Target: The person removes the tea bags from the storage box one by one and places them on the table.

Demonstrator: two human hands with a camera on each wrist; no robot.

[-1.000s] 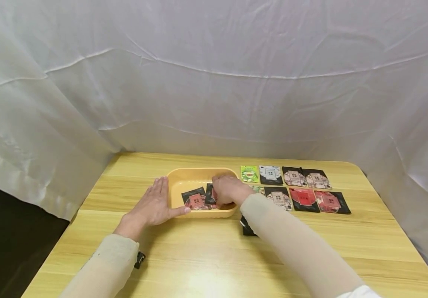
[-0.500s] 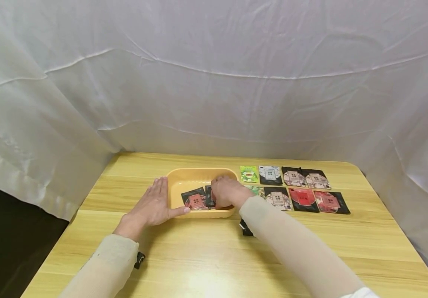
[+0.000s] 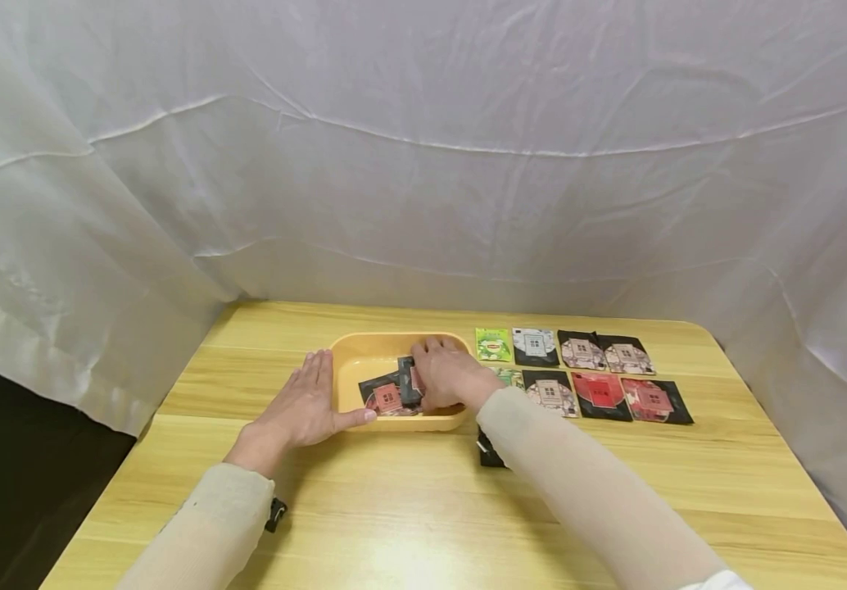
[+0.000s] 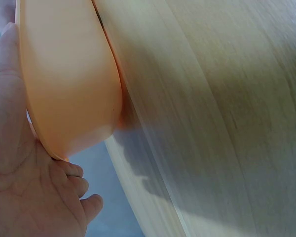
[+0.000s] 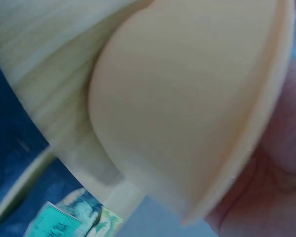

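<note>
A shallow yellow plastic tray (image 3: 364,347) stands on the wooden table, holding several dark tea sachets. My left hand (image 3: 301,407) rests on the tray's left end with fingers straight along its side and the thumb over the front rim. In the left wrist view its palm (image 4: 19,163) lies against the tray wall. My right hand (image 3: 453,375) reaches inside the tray at the right and grips a black tea sachet (image 3: 408,380), fingertips partly hidden. That sachet overlaps a black-and-red sachet (image 3: 385,397). In the right wrist view the tray wall (image 5: 182,98) covers most of the hand's work.
Right of the tray, tea sachets lie in two rows, among them a green one (image 3: 493,345), a white-and-black one (image 3: 535,347) and a red one (image 3: 602,395). A black item (image 3: 492,451) lies partly under the right forearm. Pale cloth (image 3: 423,205) hangs behind the table.
My right hand has shifted slightly left and its fingers have spread a little. The sachet at its fingers has moved left and turned over the neighbouring sachet. The left hand stays put.
</note>
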